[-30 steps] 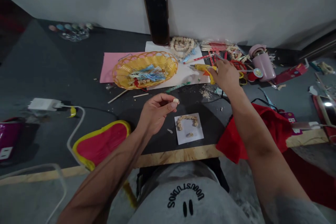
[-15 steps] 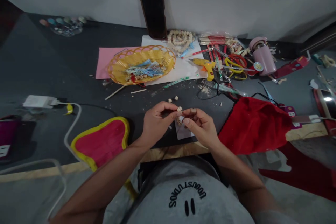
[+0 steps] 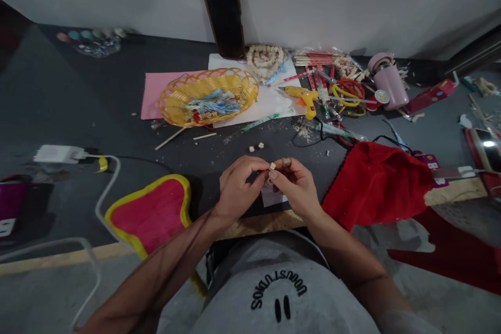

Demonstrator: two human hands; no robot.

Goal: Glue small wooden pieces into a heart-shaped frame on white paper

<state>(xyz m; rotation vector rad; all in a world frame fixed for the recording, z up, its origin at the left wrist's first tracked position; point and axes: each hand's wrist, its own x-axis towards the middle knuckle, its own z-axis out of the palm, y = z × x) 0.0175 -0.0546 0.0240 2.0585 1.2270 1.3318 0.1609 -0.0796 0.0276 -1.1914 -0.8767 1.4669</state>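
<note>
Between the fingertips of my two hands is a small cream-coloured piece (image 3: 272, 166), built of little sticks or blocks. My left hand (image 3: 243, 183) pinches it from the left, thumb and forefinger closed. From the other side my right hand (image 3: 297, 183) grips it with thumb and fingers pressed together. Below them a small pale sheet (image 3: 274, 198) lies on the table, with small bits on it partly hidden by my fingers. Just beyond my hands sit two similar cream pieces, a left one (image 3: 251, 148) and a right one (image 3: 261, 145).
A yellow wicker basket (image 3: 172, 109) holds blue tassels. Beyond my right hand lie a yellow glue gun (image 3: 303, 98), yellow-handled scissors (image 3: 344, 99) and a pink bottle (image 3: 391, 86). Red cloth (image 3: 376, 182) is at the right. A phone (image 3: 224, 13) leans on the wall.
My fingertips have drawn closer around the small cream piece, and my right thumb now presses against it. The two loose pieces stay on the table. The view has shifted slightly.
</note>
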